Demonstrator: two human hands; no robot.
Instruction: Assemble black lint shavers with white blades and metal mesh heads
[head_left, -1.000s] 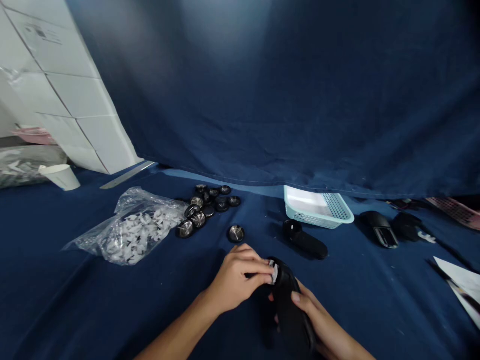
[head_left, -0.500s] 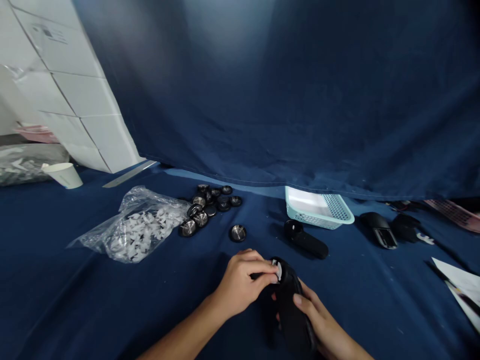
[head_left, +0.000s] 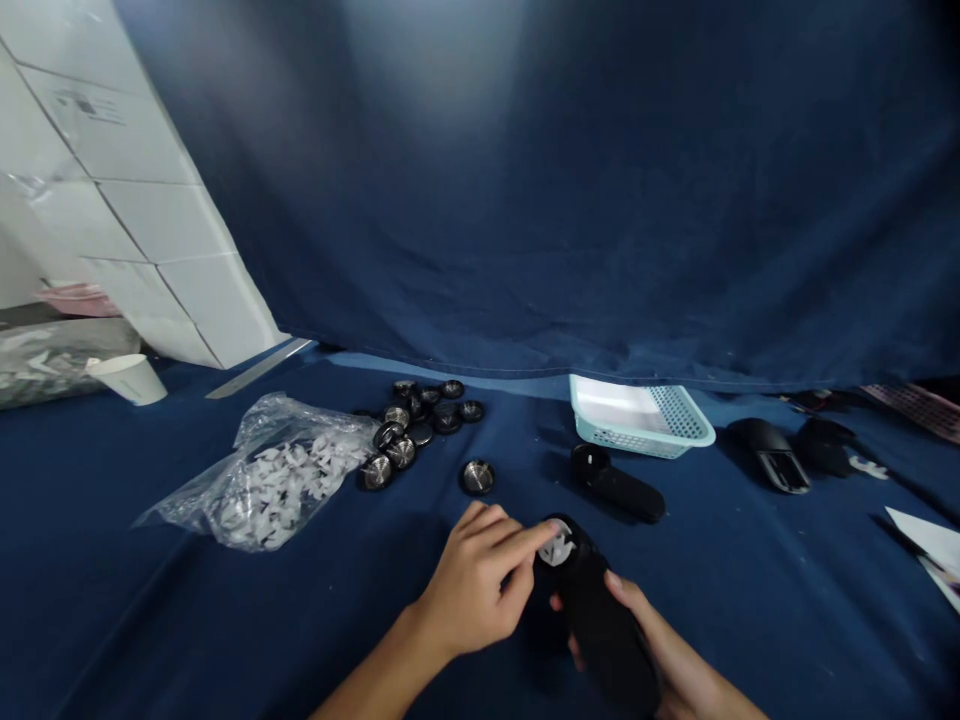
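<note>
- right hand (head_left: 645,640) wrapped round a black plastic handle (head_left: 604,630), gripping it from underneath
- left hand (head_left: 472,585) spread out, index tip right on the white plastic piece (head_left: 556,548) at the handle's end

Left hand (head_left: 472,585) extends its index finger rightward, other fingers loosely curled, as the right hand (head_left: 656,645) cups from below, forearms bare.

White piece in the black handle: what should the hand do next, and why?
Maybe the left hand should press the white piece gently: its index finger is at it, and the right hand holds the black handle.
</note>
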